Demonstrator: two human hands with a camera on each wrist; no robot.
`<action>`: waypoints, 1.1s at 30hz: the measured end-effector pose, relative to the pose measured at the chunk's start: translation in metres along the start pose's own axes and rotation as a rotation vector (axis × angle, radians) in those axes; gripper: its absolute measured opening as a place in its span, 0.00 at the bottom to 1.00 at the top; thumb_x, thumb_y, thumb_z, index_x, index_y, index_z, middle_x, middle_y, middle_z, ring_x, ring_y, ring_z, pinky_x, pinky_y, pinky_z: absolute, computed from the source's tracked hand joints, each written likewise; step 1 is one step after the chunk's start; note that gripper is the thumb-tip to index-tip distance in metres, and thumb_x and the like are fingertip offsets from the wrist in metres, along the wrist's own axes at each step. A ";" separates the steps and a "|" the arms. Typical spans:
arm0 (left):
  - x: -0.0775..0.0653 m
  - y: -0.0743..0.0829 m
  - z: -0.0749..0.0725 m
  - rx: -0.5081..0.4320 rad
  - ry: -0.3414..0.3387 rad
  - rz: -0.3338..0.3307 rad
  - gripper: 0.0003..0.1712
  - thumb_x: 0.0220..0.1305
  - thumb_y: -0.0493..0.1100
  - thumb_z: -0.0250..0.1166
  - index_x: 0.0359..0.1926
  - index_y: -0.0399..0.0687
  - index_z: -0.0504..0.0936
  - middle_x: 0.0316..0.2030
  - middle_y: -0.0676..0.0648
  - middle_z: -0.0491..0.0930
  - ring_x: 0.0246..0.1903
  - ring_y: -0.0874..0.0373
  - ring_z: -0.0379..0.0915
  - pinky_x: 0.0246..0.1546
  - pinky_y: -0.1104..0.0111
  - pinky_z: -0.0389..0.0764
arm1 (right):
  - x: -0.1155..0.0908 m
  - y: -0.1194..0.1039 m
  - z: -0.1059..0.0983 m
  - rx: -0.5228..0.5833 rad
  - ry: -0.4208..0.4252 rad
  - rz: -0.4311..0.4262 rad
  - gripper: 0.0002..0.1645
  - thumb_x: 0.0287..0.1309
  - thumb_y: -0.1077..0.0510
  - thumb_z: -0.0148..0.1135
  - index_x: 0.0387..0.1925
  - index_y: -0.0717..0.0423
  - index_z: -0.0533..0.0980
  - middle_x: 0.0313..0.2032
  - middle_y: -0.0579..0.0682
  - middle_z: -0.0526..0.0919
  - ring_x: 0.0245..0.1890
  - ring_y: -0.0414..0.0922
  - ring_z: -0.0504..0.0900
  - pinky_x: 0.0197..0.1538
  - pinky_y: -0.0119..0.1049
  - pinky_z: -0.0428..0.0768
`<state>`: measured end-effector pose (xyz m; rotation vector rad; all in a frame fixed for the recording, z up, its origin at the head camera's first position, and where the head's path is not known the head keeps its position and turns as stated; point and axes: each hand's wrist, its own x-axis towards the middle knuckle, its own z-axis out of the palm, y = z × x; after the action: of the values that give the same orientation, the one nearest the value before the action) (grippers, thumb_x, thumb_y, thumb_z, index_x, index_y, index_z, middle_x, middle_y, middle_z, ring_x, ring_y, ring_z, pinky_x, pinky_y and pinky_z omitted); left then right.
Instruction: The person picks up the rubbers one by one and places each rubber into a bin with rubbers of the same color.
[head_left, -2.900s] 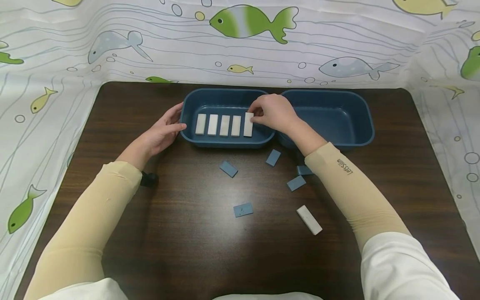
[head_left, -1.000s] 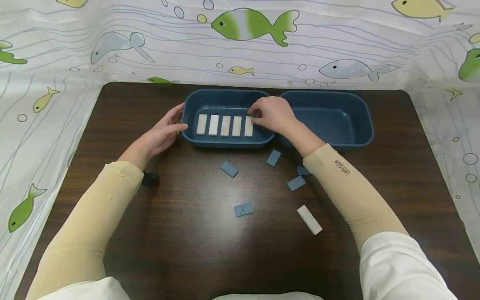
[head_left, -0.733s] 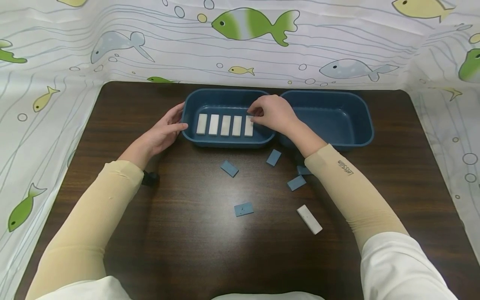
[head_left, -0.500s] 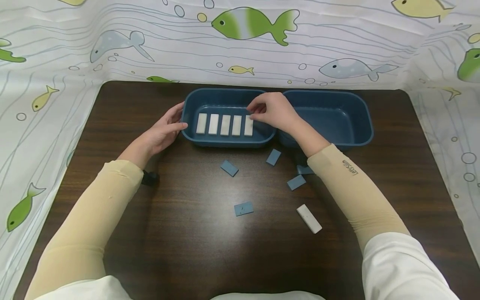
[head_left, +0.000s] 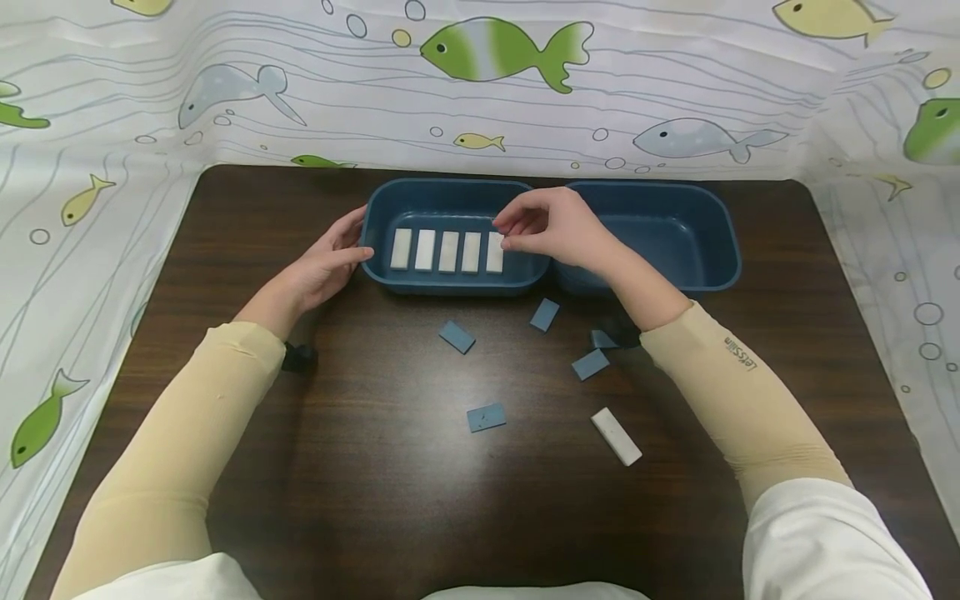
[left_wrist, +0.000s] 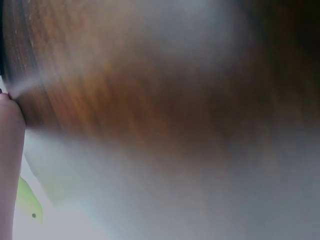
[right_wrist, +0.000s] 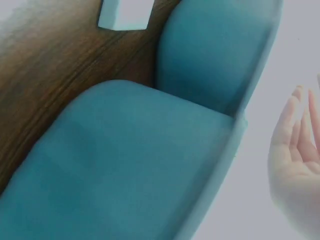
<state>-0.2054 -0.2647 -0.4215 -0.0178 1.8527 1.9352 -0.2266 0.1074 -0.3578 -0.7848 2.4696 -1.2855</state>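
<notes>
My left hand [head_left: 324, 265] holds the left end of a blue plastic tub [head_left: 457, 288], thumb at the rim and fingers along the outer wall. Inside, several white rectangular blocks stand in a row. Over the row's right end, my right hand [head_left: 558, 225] has its thumb and fingertips spread a little apart, right at the top of the last white block [head_left: 495, 255]. That block sits in line with the others. In the right wrist view the right hand [right_wrist: 297, 150] appears at the right edge with loose fingers and nothing in them.
A second blue tub [head_left: 667, 242] stands to the right, close against the first. Several small blue pieces, one a blue rectangle [head_left: 487, 417], lie scattered on the dark wooden table [head_left: 375, 500]. Another white block [head_left: 617, 437] lies at front right. A fish-print sheet [head_left: 360, 108] hangs behind.
The last white block was lowered level with its row. My right hand then let go of it, its fingers parting, and the wrist and forearm shifted right. The left hand stayed put.
</notes>
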 end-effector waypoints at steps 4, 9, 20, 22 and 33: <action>0.000 0.000 -0.001 -0.001 0.002 0.003 0.46 0.75 0.30 0.54 0.86 0.56 0.47 0.86 0.49 0.42 0.85 0.50 0.38 0.87 0.52 0.36 | -0.014 -0.003 -0.004 0.017 -0.069 0.005 0.17 0.62 0.66 0.75 0.53 0.65 0.85 0.49 0.62 0.89 0.39 0.36 0.84 0.48 0.22 0.83; 0.000 -0.001 -0.002 -0.007 -0.002 0.008 0.46 0.75 0.30 0.54 0.86 0.56 0.47 0.86 0.48 0.43 0.84 0.51 0.40 0.87 0.52 0.36 | -0.031 -0.001 -0.008 0.000 -0.146 -0.028 0.18 0.61 0.66 0.75 0.52 0.64 0.85 0.50 0.63 0.89 0.41 0.36 0.85 0.50 0.23 0.83; -0.001 -0.004 -0.004 -0.002 -0.026 0.028 0.46 0.76 0.31 0.54 0.86 0.58 0.46 0.86 0.47 0.44 0.82 0.53 0.44 0.86 0.57 0.41 | -0.068 -0.002 -0.012 -0.039 -0.229 -0.053 0.18 0.59 0.64 0.78 0.52 0.59 0.86 0.48 0.55 0.90 0.43 0.39 0.86 0.53 0.32 0.86; -0.001 -0.004 -0.003 0.000 -0.026 0.029 0.46 0.76 0.31 0.54 0.86 0.58 0.46 0.85 0.47 0.45 0.81 0.53 0.45 0.86 0.57 0.42 | -0.075 -0.002 -0.012 -0.042 -0.238 -0.048 0.18 0.59 0.65 0.78 0.51 0.58 0.86 0.48 0.55 0.90 0.43 0.39 0.86 0.54 0.33 0.86; 0.001 -0.003 -0.001 -0.022 -0.032 0.038 0.45 0.76 0.31 0.54 0.86 0.57 0.48 0.85 0.46 0.45 0.81 0.53 0.44 0.86 0.54 0.38 | -0.116 0.017 -0.016 -0.033 -0.261 -0.004 0.21 0.55 0.66 0.80 0.52 0.60 0.86 0.49 0.53 0.90 0.45 0.50 0.88 0.53 0.32 0.87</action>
<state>-0.2060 -0.2652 -0.4248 0.0411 1.8235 1.9703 -0.1447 0.1919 -0.3654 -0.9034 2.2869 -1.0704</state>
